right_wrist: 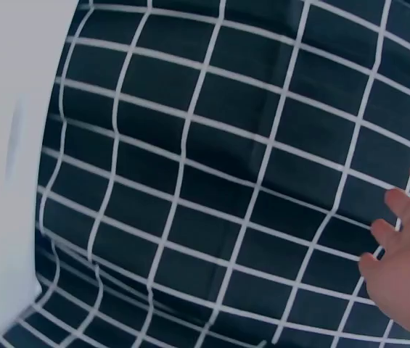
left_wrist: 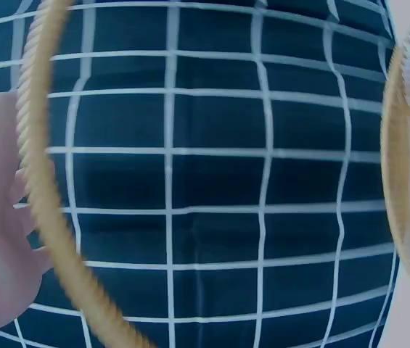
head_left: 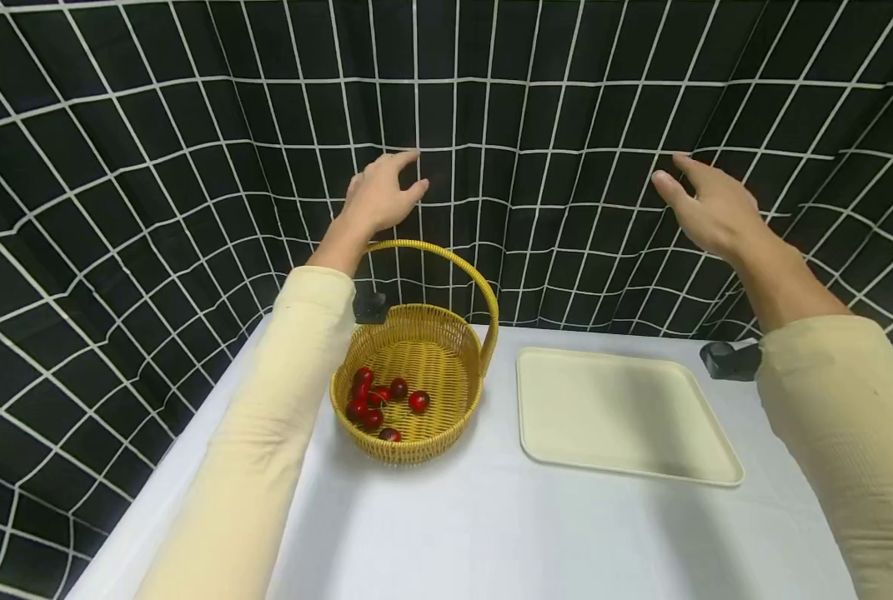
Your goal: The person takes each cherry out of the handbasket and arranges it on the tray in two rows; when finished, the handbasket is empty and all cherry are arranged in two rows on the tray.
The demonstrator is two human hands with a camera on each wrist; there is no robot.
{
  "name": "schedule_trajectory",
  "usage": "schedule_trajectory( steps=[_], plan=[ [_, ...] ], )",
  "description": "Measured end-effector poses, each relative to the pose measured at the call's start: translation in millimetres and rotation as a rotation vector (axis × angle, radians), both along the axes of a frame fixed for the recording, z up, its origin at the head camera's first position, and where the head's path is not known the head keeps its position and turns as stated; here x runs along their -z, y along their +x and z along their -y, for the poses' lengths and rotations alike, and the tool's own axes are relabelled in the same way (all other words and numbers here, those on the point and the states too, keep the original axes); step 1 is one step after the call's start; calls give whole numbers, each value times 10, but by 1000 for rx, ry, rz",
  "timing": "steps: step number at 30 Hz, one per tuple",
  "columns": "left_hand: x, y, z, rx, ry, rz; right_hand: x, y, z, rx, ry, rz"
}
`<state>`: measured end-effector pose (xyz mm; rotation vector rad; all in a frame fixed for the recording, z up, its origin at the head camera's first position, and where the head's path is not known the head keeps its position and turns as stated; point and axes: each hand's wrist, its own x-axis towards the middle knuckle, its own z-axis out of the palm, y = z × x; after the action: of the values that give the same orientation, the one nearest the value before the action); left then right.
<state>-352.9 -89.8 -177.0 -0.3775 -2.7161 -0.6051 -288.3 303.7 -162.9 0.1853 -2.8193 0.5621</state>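
Observation:
My left hand [head_left: 380,193] is held up in the air above the yellow wicker basket [head_left: 454,417], fingers and thumb apart and nothing in them. The basket's arched handle [head_left: 484,287] rises close by that wrist; in the left wrist view the handle [left_wrist: 48,196] crosses in front of the hand [left_wrist: 1,217]. Several dark red cherries [head_left: 372,417] lie in the left part of the basket. On the other side, my right hand [head_left: 716,208] is raised beyond the cream tray [head_left: 604,408], its fingers loose and holding nothing.
The basket and the flat rectangular tray stand side by side on a white tabletop [head_left: 491,533]. A black curtain with a white grid [head_left: 566,167] hangs behind the table and along its sides. Small dark wrist devices [head_left: 731,361] sit under both forearms.

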Motion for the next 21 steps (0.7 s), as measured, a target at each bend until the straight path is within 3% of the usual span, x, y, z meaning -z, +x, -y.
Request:
schedule_trajectory(
  steps=[6, 9, 13, 18, 21],
  plan=[
    [-40, 239, 307, 27, 359, -60, 165, 209, -116, -31, -249, -20],
    [36, 421, 522, 25, 570, -52, 265, 290, -158, -51, -332, -35],
    [305, 621, 776, 25, 752, -9, 462, 386, -215, -122, -436, -54],
    [737, 800, 938, 37, 886, -9, 738, 494, -314, -212, -573, -43],
    [995, 883, 979, 79, 938, -4, 913, 541, -352, -305, -726, -8]
  ],
)
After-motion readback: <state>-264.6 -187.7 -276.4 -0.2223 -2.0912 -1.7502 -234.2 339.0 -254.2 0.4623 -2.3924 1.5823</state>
